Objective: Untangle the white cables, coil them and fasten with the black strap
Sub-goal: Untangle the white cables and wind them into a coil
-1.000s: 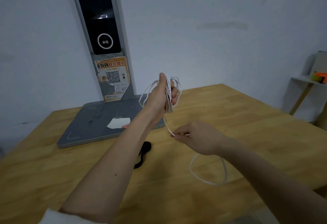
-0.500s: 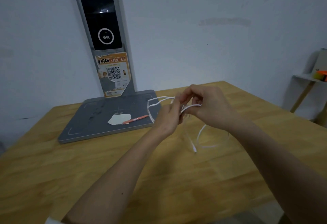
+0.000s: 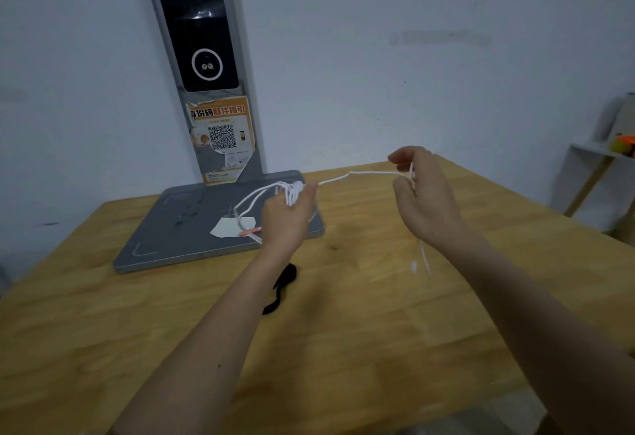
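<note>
Landmark: grey stand base point(image 3: 178, 242) on the counter point(image 3: 378, 331). Its upright post point(image 3: 202, 66) blocks the back, against the wall. On the base, a paper scrap point(image 3: 228, 228) and a pen point(image 3: 251, 231). Just in front of the base, the black strap point(image 3: 283, 288) lies on the wood. White cable point(image 3: 357, 175) stretches taut between both hands point(image 3: 287, 218) right of the base, barring passage there. Bare wood right and front of the base.

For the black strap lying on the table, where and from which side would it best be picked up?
Probably the strap is best pinched at its bunched far end, coming from above. It lies flat and kinked on the table just beside the left forearm, so a side approach has little to catch. Both hands are busy with the cable: the left hand holds the coil, the right hand the strand.
</note>
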